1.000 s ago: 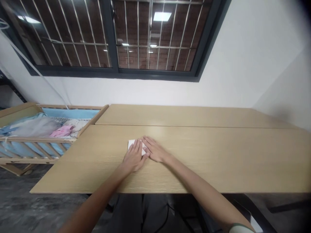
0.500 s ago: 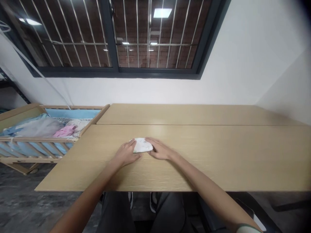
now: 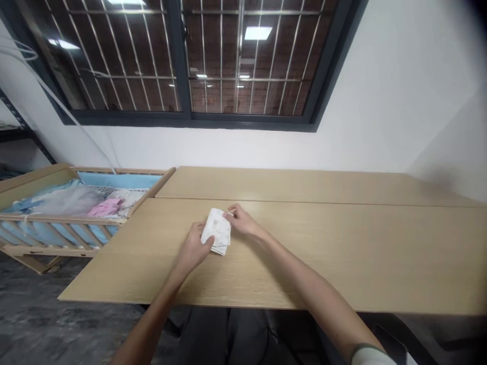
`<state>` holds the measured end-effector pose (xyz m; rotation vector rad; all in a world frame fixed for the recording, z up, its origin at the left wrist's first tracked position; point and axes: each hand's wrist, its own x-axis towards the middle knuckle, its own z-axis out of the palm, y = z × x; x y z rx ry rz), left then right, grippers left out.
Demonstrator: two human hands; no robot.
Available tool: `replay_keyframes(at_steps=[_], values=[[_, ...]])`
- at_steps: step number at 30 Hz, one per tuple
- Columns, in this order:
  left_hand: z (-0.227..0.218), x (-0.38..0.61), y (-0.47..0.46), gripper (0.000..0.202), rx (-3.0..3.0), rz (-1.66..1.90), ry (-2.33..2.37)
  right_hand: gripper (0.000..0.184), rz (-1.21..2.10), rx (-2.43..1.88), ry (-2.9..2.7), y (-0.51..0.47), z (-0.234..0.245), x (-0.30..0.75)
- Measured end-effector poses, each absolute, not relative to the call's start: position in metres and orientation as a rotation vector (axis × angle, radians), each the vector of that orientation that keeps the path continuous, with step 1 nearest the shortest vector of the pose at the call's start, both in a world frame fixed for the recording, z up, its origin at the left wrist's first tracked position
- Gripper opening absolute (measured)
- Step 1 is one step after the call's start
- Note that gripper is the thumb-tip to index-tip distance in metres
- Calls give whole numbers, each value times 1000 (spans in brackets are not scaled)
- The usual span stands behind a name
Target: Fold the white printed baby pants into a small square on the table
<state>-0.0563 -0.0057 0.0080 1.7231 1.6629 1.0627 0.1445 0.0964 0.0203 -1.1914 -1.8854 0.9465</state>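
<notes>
A small folded white cloth (image 3: pixel 218 228) with a faint print is held up over the wooden table, tilted, its layered lower edge showing. My left hand (image 3: pixel 196 247) grips its left side, thumb across the front and fingers behind. At the cloth's upper right corner, my right hand (image 3: pixel 241 220) pinches the edge between thumb and forefinger. Part of the cloth's back is hidden from view.
The wooden table (image 3: pixel 323 253) has a seam running along its back part. A wooden crib (image 3: pixel 72 220) with blue lining, pink and white fabric stands at the left. Behind are a white wall (image 3: pixel 243 149) and a barred window (image 3: pixel 247 66).
The cloth has gone from lying flat on the table under both hands to being lifted and tilted upright. My right hand has shifted to its upper corner.
</notes>
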Motion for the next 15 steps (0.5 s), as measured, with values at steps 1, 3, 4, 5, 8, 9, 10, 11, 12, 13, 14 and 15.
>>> replay_keyframes(at_steps=[1, 3, 4, 5, 8, 9, 10, 11, 12, 13, 14, 15], values=[[4, -53, -8, 48, 1742, 1021, 1726, 41, 940, -1250, -1902, 101, 14, 141], [-1, -42, -16, 43, 1769, 985, 1805, 39, 892, -1339, -1930, 108, 3, 136], [-4, -36, -22, 43, 1815, 967, 1857, 39, 836, -1359, -1946, 111, 0, 134], [-7, -29, -28, 44, 1889, 945, 1915, 40, 758, -1353, -1971, 111, 0, 133], [-17, -9, -47, 55, 2217, 832, 2049, 46, 551, -1152, -2171, 98, 12, 131], [-21, -4, -51, 58, 2314, 785, 2068, 47, 540, -1042, -2286, 89, 18, 131], [-26, -1, -54, 58, 2378, 748, 2080, 49, 563, -924, -2414, 79, 24, 130], [-31, 1, -56, 57, 2420, 714, 2097, 50, 611, -811, -2539, 69, 28, 129], [-35, 1, -57, 54, 2453, 685, 2109, 51, 669, -718, -2648, 59, 31, 129], [-39, 1, -57, 51, 2482, 665, 2114, 52, 724, -657, -2737, 51, 32, 128], [-42, -1, -56, 48, 2507, 657, 2111, 53, 767, -630, -2803, 46, 32, 128], [-44, -2, -55, 46, 2527, 662, 2103, 55, 794, -635, -2846, 45, 30, 129]])
